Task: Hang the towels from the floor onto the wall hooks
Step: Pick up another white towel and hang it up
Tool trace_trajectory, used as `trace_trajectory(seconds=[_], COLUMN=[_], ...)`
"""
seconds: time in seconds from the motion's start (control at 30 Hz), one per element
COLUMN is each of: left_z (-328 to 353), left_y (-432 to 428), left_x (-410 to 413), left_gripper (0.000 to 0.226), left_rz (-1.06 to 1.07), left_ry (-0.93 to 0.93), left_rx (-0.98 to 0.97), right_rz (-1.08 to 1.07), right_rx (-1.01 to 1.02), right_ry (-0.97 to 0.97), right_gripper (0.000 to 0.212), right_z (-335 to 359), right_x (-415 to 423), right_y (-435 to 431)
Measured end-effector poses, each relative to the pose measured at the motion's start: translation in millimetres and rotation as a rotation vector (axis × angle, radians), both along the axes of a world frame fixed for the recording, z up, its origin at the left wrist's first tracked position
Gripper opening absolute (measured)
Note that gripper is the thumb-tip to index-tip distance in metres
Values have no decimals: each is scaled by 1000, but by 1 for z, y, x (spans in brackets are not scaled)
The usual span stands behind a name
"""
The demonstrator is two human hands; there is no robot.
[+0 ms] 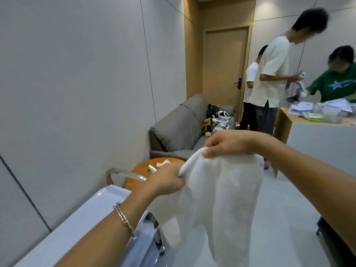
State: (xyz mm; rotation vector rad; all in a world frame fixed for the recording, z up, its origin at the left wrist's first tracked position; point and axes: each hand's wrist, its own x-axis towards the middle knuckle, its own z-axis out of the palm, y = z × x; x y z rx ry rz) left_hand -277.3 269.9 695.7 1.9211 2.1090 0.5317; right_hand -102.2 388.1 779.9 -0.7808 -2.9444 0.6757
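Left hand [169, 178] pinched top edge of white towel [221, 199], low, nearer wall [77, 93]. Towel hung clear of floor [289, 209] beneath our two grips, long axis dropping straight down. Right hand [229, 144] clamped same edge, higher, rightward. We saw no hooks.

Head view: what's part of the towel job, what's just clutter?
Job: white towel, held by left hand and right hand; no hooks visible.
Clutter: spray bottle on round table, grey sofa, papers on desk.
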Motion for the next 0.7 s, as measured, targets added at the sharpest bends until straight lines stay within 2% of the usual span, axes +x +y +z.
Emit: trace_trajectory(seconds=[0.1, 0.23, 0.33, 0.4, 0.57, 0.7], left_z=[2, 13, 12, 10, 17, 22], left_y=[-3, -17, -38, -60, -121, -172], left_x=[18, 37, 54, 64, 79, 79], left_gripper=[23, 13, 30, 36, 32, 36], left_rz=[149, 147, 183, 251, 434, 636], left_ry=[-28, 21, 29, 109, 168, 163], left_rx=[101, -26, -110, -147, -169, -176], right_rz=[47, 101, 177, 245, 386, 456], right_rx=[51, -31, -105, -128, -194, -222], right_ry=[-56, -41, -67, -101, -185, -142], right_gripper=[30, 27, 17, 17, 17, 24], right_z=[-4, -25, -33, -37, -37, -45], right_x=[29, 62, 70, 68, 43, 16], right_y=[7, 20, 18, 13, -15, -52])
